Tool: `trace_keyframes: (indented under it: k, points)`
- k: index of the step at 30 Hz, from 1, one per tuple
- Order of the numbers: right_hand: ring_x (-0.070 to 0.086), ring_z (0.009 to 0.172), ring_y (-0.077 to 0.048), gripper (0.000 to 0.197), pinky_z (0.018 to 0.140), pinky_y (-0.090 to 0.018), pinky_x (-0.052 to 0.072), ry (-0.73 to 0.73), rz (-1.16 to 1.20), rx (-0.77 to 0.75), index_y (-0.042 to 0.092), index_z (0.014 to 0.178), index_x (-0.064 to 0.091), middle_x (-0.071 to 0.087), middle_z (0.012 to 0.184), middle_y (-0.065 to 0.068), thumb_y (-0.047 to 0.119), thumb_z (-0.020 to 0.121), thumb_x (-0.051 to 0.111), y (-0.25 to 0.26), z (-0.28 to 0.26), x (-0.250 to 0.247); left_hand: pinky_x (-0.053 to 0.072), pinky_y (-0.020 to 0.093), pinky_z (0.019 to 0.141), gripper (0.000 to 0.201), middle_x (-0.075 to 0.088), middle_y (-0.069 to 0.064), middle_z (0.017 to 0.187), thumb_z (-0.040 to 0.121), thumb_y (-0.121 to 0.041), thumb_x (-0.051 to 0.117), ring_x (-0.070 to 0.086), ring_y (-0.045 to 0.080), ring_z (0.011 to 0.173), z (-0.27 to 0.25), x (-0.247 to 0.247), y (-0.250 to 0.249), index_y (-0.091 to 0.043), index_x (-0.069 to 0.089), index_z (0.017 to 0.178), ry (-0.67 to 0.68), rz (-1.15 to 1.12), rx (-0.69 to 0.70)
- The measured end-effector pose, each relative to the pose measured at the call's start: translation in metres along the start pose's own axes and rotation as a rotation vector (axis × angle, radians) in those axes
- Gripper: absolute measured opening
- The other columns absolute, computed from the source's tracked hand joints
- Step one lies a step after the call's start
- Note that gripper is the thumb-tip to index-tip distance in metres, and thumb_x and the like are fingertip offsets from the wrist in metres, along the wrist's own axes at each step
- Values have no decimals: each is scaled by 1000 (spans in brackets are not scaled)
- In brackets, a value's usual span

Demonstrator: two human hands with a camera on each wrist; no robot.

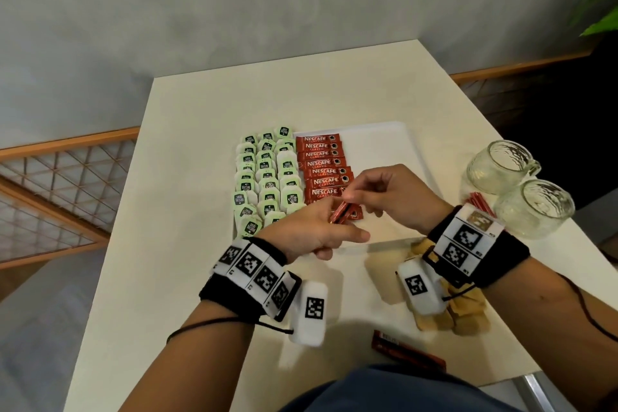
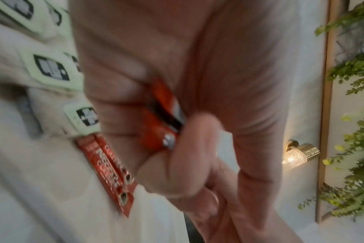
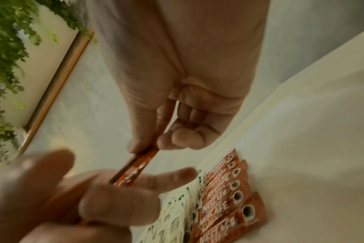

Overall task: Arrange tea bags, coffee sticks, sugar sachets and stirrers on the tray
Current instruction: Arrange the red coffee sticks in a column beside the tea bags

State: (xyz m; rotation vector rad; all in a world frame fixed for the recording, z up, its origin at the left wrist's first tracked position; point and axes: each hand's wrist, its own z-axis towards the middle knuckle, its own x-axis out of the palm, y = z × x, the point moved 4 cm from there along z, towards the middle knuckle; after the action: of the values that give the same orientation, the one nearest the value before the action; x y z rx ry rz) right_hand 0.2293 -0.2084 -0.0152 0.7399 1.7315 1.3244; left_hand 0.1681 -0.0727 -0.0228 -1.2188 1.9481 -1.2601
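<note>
A white tray (image 1: 378, 144) lies on the cream table. Green tea bags (image 1: 267, 174) fill its left side in three columns. Beside them runs a column of red coffee sticks (image 1: 322, 164), also seen in the right wrist view as a row of coffee sticks (image 3: 229, 197). My left hand (image 1: 334, 221) grips a small bundle of coffee sticks (image 2: 158, 131) above the tray's near edge. My right hand (image 1: 351, 193) pinches the top end of one stick (image 3: 143, 161) of that bundle between thumb and forefinger. The tray's right half is bare.
Two glass mugs (image 1: 515, 184) stand right of the tray, with red sachets (image 1: 481, 204) behind my right wrist. Brown sachets (image 1: 451, 314) lie heaped under that wrist. A dark red packet (image 1: 408, 349) sits near the table's front edge.
</note>
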Motion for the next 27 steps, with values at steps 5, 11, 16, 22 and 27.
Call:
trace_keyframes:
  k: [5,11,16,22,27]
  points:
    - [60,59,-17,18,58,-28,53,-112,129,54,-3,89,72,67,67,-9,13,80,74,-10,-3,-31,52,27,53,21,71,8,89,99,-24,54,54,10,63,-19,-27,20,-9,69,96,-182,-156,11]
    - [71,80,-17,17,73,-23,56,-74,208,15,-4,89,72,75,86,-10,-3,72,77,-12,-13,-25,59,29,59,18,72,7,87,94,-14,61,63,10,65,-26,-37,25,-6,71,107,-408,-249,25]
    - [72,81,-21,20,78,-30,59,-79,192,32,-1,92,71,73,88,-12,-4,73,77,-10,-12,-21,57,21,59,31,72,3,74,83,6,69,66,9,61,-28,-41,24,-9,73,109,-562,-71,93]
    - [71,69,-20,14,66,-30,59,-69,-11,135,2,89,72,74,77,-11,14,82,75,-12,-11,-21,59,24,63,25,73,5,71,82,5,70,66,12,61,-25,-41,22,-8,74,103,-586,-40,131]
    - [66,64,-10,14,61,-24,52,-24,-263,267,10,84,73,73,74,2,24,84,74,-36,-16,-26,55,31,62,15,75,-1,76,84,-8,72,65,10,61,-32,-58,26,-16,77,96,-766,-9,106]
